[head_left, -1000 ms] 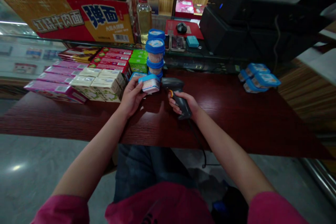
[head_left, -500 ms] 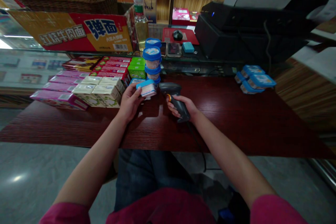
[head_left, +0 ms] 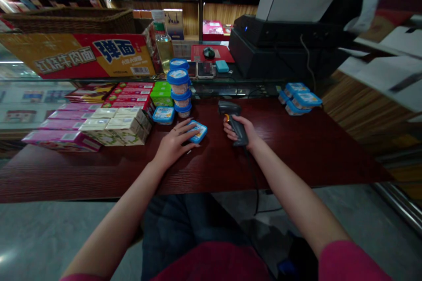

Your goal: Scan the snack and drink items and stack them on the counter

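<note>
My left hand is closed round a small rectangular tub with a blue lid. Its fingers lie over the lid's left side and the thumb is at the near edge. The tub is lid up, at or just above the counter. A dark grey barcode scanner with an orange trigger is gripped in my right hand, its head pointing left. Behind the held tub stand another rectangular blue-lidded tub and a stack of round blue-lidded tubs.
Cream cartons, pink boxes, red boxes and green boxes fill the counter's left. More blue-lidded tubs are stacked at the right. The scanner's cable hangs over the front edge. A bottle stands behind.
My left hand has turned the tub from tilted to lid up and brought it nearer and rightward, away from the stack. My right hand has shifted slightly right with the scanner. The view has shifted.
</note>
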A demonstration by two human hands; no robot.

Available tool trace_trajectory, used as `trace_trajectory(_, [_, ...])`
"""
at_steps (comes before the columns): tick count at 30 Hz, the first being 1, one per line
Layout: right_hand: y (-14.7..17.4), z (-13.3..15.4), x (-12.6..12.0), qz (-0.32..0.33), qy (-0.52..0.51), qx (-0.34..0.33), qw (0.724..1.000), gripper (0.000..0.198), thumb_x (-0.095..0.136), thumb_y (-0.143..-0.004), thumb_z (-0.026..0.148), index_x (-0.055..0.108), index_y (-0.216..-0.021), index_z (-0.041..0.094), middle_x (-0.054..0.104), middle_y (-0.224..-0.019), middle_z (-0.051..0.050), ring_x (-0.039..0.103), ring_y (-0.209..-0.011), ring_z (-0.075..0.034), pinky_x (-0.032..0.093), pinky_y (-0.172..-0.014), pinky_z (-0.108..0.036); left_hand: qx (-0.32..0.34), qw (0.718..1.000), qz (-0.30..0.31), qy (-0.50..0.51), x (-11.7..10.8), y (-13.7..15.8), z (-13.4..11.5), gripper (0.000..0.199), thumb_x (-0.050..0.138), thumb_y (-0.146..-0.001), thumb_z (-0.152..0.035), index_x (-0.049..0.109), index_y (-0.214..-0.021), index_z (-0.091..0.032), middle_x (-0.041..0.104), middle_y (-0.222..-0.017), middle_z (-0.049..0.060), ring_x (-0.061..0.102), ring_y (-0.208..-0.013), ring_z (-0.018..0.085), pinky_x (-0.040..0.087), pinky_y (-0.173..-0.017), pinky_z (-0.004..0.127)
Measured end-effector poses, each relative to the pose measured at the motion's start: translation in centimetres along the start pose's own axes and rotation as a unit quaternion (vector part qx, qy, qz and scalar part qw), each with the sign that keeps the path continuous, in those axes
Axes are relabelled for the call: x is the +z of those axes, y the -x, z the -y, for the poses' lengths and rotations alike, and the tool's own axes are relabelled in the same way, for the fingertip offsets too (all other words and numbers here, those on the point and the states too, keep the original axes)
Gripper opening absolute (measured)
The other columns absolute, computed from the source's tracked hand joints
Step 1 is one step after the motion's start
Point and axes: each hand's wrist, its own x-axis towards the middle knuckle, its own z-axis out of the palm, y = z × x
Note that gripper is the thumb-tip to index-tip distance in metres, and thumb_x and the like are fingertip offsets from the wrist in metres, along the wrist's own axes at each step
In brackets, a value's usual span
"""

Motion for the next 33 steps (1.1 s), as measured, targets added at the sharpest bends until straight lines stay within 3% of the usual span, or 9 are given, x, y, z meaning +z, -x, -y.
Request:
trace_trajectory(3, [1.6,1.3,-1.7,-0.024,-0.004,-0.018,1.0,0.016,0.053,-0.095,0.035,0.054,-0.096,0.019,0.049,-0.068,0.002,0.034,-0.046,-0.01,0.031,-0.035,-0.017,0.007,0.999,0.052,-0.01,-0.2,-0.1,-0.4,0.064,0.074,-0.091,-0.039,0.052,-0.151,-0.028,0.052,-0.158,0.012,0.042,-0.151,0.031,0.039,-0.122,0.056])
trace_trajectory(6, [3.5,2.8,-3.7,-0.043,0.007,-0.035,0.998,0.017,0.054,-0.095,0.034,0.056,-0.096,0.017,0.05,-0.068,0.001,0.035,-0.046,-0.009,0.033,-0.035,-0.016,-0.04,0.996,0.076,0.02,-0.3,-0.5,-0.3,0.08,0.076,-0.089,-0.042,0.039,-0.159,-0.03,0.039,-0.166,0.013,0.04,-0.152,0.032,0.037,-0.123,0.056])
trace_trajectory(10, [6.7,4.7,-6.3,-0.057,0.044,-0.043,0.996,0.02,0.058,-0.093,0.036,0.058,-0.097,0.016,0.052,-0.069,0.001,0.035,-0.045,-0.009,0.033,-0.033,-0.017,-0.108,0.981,0.123,0.105,0.1,-1.0,0.3,0.078,0.077,-0.086,-0.045,0.045,-0.155,-0.03,0.054,-0.156,0.011,0.053,-0.142,0.032,0.044,-0.119,0.052])
trace_trajectory(16, [12.9,7.3,-10.3,-0.083,0.071,-0.105,0.988,0.022,0.064,-0.089,0.037,0.06,-0.096,0.018,0.054,-0.071,0.001,0.037,-0.046,-0.009,0.035,-0.035,-0.018,-0.201,0.949,0.087,0.228,3.7,-4.2,-0.4,0.07,0.086,-0.074,-0.041,0.062,-0.138,-0.025,0.064,-0.143,0.012,0.064,-0.129,0.032,0.053,-0.11,0.052])
trace_trajectory(20, [16.5,9.4,-13.4,-0.117,0.064,-0.164,0.978,0.025,0.067,-0.086,0.04,0.061,-0.097,0.019,0.054,-0.07,0.002,0.036,-0.045,-0.009,0.036,-0.036,-0.019,-0.237,0.911,0.057,0.333,8.8,-10.2,-2.3,0.074,0.087,-0.072,-0.039,0.061,-0.139,-0.022,0.064,-0.143,0.013,0.067,-0.124,0.031,0.054,-0.11,0.05])
trace_trajectory(24, [18.1,10.9,-15.6,-0.132,0.003,-0.242,0.961,0.023,0.066,-0.085,0.04,0.058,-0.095,0.021,0.05,-0.07,0.004,0.034,-0.044,-0.008,0.036,-0.036,-0.017,-0.196,0.901,0.005,0.387,14.8,-18.9,-4.4,0.074,0.088,-0.07,-0.033,0.06,-0.138,-0.021,0.069,-0.136,0.012,0.07,-0.119,0.028,0.055,-0.109,0.049])
trace_trajectory(29, [18.2,11.3,-16.3,-0.122,-0.089,-0.32,0.935,0.02,0.065,-0.088,0.038,0.054,-0.096,0.023,0.049,-0.07,0.005,0.036,-0.045,-0.007,0.038,-0.038,-0.015,-0.11,0.929,-0.06,0.347,22.0,-29.3,-6.7,0.058,0.085,-0.074,-0.026,0.064,-0.128,-0.02,0.069,-0.132,0.011,0.069,-0.116,0.026,0.058,-0.103,0.044])
trace_trajectory(33, [18.2,11.2,-16.5,-0.101,-0.121,-0.331,0.931,0.018,0.063,-0.091,0.037,0.053,-0.097,0.023,0.049,-0.07,0.005,0.036,-0.045,-0.007,0.039,-0.039,-0.014,-0.093,0.955,-0.091,0.266,26.5,-34.2,-7.6,0.048,0.082,-0.074,-0.016,0.066,-0.119,-0.021,0.072,-0.123,0.008,0.069,-0.111,0.025,0.056,-0.102,0.042])
